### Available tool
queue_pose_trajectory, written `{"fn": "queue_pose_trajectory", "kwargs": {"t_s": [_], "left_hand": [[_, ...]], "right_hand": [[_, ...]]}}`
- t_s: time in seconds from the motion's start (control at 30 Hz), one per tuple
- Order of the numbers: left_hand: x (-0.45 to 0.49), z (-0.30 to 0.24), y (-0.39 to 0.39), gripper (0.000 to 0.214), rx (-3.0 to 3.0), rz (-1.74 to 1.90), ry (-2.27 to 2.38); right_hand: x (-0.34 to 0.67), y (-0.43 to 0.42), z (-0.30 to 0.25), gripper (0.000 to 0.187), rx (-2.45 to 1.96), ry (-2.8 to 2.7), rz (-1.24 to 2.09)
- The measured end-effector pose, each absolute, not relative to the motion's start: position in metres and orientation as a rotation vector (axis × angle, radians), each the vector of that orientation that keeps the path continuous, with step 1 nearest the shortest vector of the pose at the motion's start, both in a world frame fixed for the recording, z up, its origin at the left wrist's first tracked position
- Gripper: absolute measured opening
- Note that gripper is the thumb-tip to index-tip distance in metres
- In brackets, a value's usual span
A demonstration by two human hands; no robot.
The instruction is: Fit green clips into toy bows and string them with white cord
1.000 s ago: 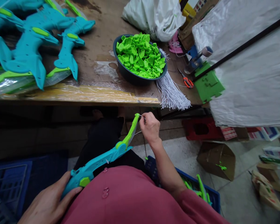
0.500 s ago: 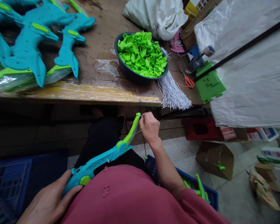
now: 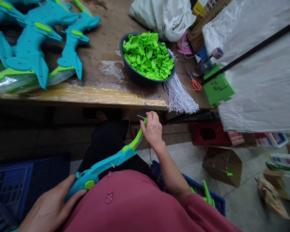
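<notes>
Between the left hand (image 3: 50, 204) and the right hand (image 3: 152, 130), a blue-and-green plastic piece (image 3: 99, 168) is held at a slant. Its blue end is gripped by the left hand, thumb and fingers curled round it; its green tip is pinched in the nearly closed right hand, where a white cord (image 3: 140, 116) is seen poking past the fingertips. The green arm (image 3: 134, 141) appears already joined to the blue body; whether the cord has been secured cannot be told. Beyond the right hand, a seemingly unused bundle of white cords (image 3: 181, 96) is left on the table (image 3: 96, 64), beside a bowl (image 3: 141, 80) heaped with green parts (image 3: 148, 56). Farther out, ahead of the left hand, similar blue pieces (image 3: 30, 50) are laid; how finished they are cannot be judged.
</notes>
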State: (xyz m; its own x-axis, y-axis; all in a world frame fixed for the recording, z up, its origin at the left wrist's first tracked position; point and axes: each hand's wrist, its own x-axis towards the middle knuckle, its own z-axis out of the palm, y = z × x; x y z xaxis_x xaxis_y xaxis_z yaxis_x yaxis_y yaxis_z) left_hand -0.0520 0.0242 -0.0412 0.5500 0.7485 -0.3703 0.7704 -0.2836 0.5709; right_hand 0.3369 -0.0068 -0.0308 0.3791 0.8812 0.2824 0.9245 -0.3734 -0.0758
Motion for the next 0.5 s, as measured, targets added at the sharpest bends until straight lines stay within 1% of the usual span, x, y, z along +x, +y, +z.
{"fn": "queue_pose_trajectory", "kwargs": {"t_s": [0.1,0.17,0.27,0.33,0.37,0.43,0.47,0.5], "left_hand": [[-0.050,-0.044,0.024,0.057,2.042,-0.091,1.190],[-0.047,-0.040,0.022,0.054,2.083,-0.009,1.141],[-0.049,-0.020,0.020,0.043,2.243,0.400,1.209],[-0.059,-0.006,0.023,0.043,2.364,0.702,1.546],[-0.066,-0.001,0.026,0.047,2.378,0.799,1.757],[-0.087,0.001,0.033,0.059,2.134,1.028,2.141],[-0.098,-0.001,0.038,0.065,1.843,1.162,2.219],[-0.108,-0.004,0.042,0.067,1.503,1.282,2.197]], "right_hand": [[0.344,-0.007,-0.044,0.011,-2.447,-1.659,-0.283],[0.351,-0.011,-0.052,0.013,-2.440,-1.681,-0.285],[0.360,-0.024,-0.057,0.017,-2.373,-1.659,-0.274],[0.369,-0.033,-0.057,0.024,-2.303,-1.614,-0.248],[0.375,-0.035,-0.059,0.029,-2.267,-1.588,-0.232],[0.388,-0.036,-0.065,0.041,-2.204,-1.533,-0.197],[0.393,-0.036,-0.069,0.047,-2.179,-1.502,-0.190],[0.397,-0.036,-0.072,0.051,-2.158,-1.483,-0.179]]}}
